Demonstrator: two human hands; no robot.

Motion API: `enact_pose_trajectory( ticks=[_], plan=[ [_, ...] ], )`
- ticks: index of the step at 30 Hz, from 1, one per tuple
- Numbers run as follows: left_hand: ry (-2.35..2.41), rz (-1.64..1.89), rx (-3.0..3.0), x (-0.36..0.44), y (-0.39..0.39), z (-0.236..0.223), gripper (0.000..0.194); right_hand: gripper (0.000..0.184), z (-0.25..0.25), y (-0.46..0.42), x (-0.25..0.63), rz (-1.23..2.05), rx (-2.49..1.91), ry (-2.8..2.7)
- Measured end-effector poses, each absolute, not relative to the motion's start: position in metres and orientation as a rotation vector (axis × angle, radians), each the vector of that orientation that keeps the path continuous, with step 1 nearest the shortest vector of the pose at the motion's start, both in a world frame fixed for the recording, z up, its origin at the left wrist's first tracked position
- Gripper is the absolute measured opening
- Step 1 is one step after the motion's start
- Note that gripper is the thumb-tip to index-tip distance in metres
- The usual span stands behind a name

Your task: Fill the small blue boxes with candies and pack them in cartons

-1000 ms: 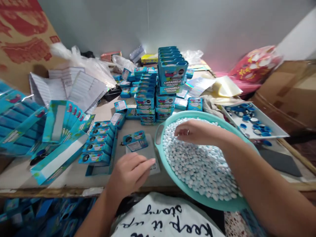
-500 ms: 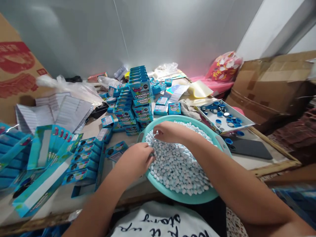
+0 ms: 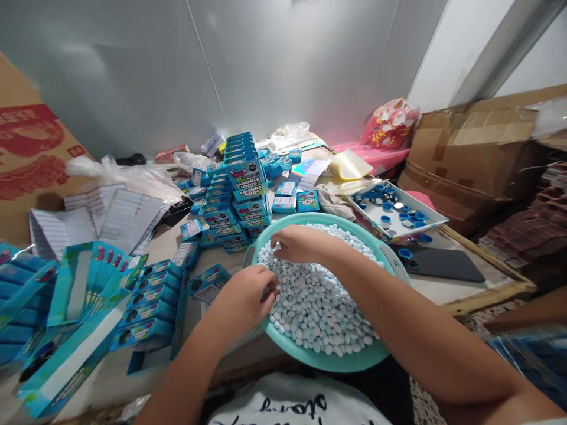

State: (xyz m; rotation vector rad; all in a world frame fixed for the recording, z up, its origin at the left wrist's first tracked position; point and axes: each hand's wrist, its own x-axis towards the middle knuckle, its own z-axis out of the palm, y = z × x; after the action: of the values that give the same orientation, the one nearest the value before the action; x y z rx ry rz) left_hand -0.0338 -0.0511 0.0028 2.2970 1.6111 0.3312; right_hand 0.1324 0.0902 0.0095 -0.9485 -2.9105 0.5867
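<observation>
To your left, at nine o'clock from the basin, blue printed cardboard boxes with dark round windows [image 3: 148, 314] are standing in a row. Nearer, a loose blue cardboard box with a pale printed panel [image 3: 208, 283] is lying just beyond your wrist.

Your left hand [image 3: 250, 295] is now curling its fingers over the nine o'clock rim of the oval teal plastic basin [image 3: 310, 358]; a second ago it was over the table below that box. So the loose box is lying unheld, and both your hands are now working at the small, rounded, white and pale-blue candies [image 3: 328, 319] filling the basin.

Your right hand [image 3: 295, 245] is staying at about ten o'clock, its fingers bending down over the candies. With the fingertips partly hidden, I cannot tell whether either hand is gripping any.
</observation>
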Motion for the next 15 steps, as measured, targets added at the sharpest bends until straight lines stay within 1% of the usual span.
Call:
enact_pose_trajectory(
  ticks=[4,8,11,15],
  plan=[
    [1.602,0.397,2.287,-0.034,-0.052,0.002,0.012,0.029,0.004,0.093,0.131,0.584,-0.943,-2.908],
    [1.641,0.565,2.203,-0.049,-0.054,0.009,0.012,0.031,0.002,0.095,0.131,0.608,-0.963,-2.9],
    [1.805,0.669,2.163,-0.079,-0.059,0.017,0.016,0.032,0.002,0.095,0.132,0.641,-0.98,-2.897],
    [2.115,0.672,2.105,-0.129,-0.071,0.02,0.021,0.033,0.007,0.093,0.133,0.677,-0.999,-2.9]
  ],
)
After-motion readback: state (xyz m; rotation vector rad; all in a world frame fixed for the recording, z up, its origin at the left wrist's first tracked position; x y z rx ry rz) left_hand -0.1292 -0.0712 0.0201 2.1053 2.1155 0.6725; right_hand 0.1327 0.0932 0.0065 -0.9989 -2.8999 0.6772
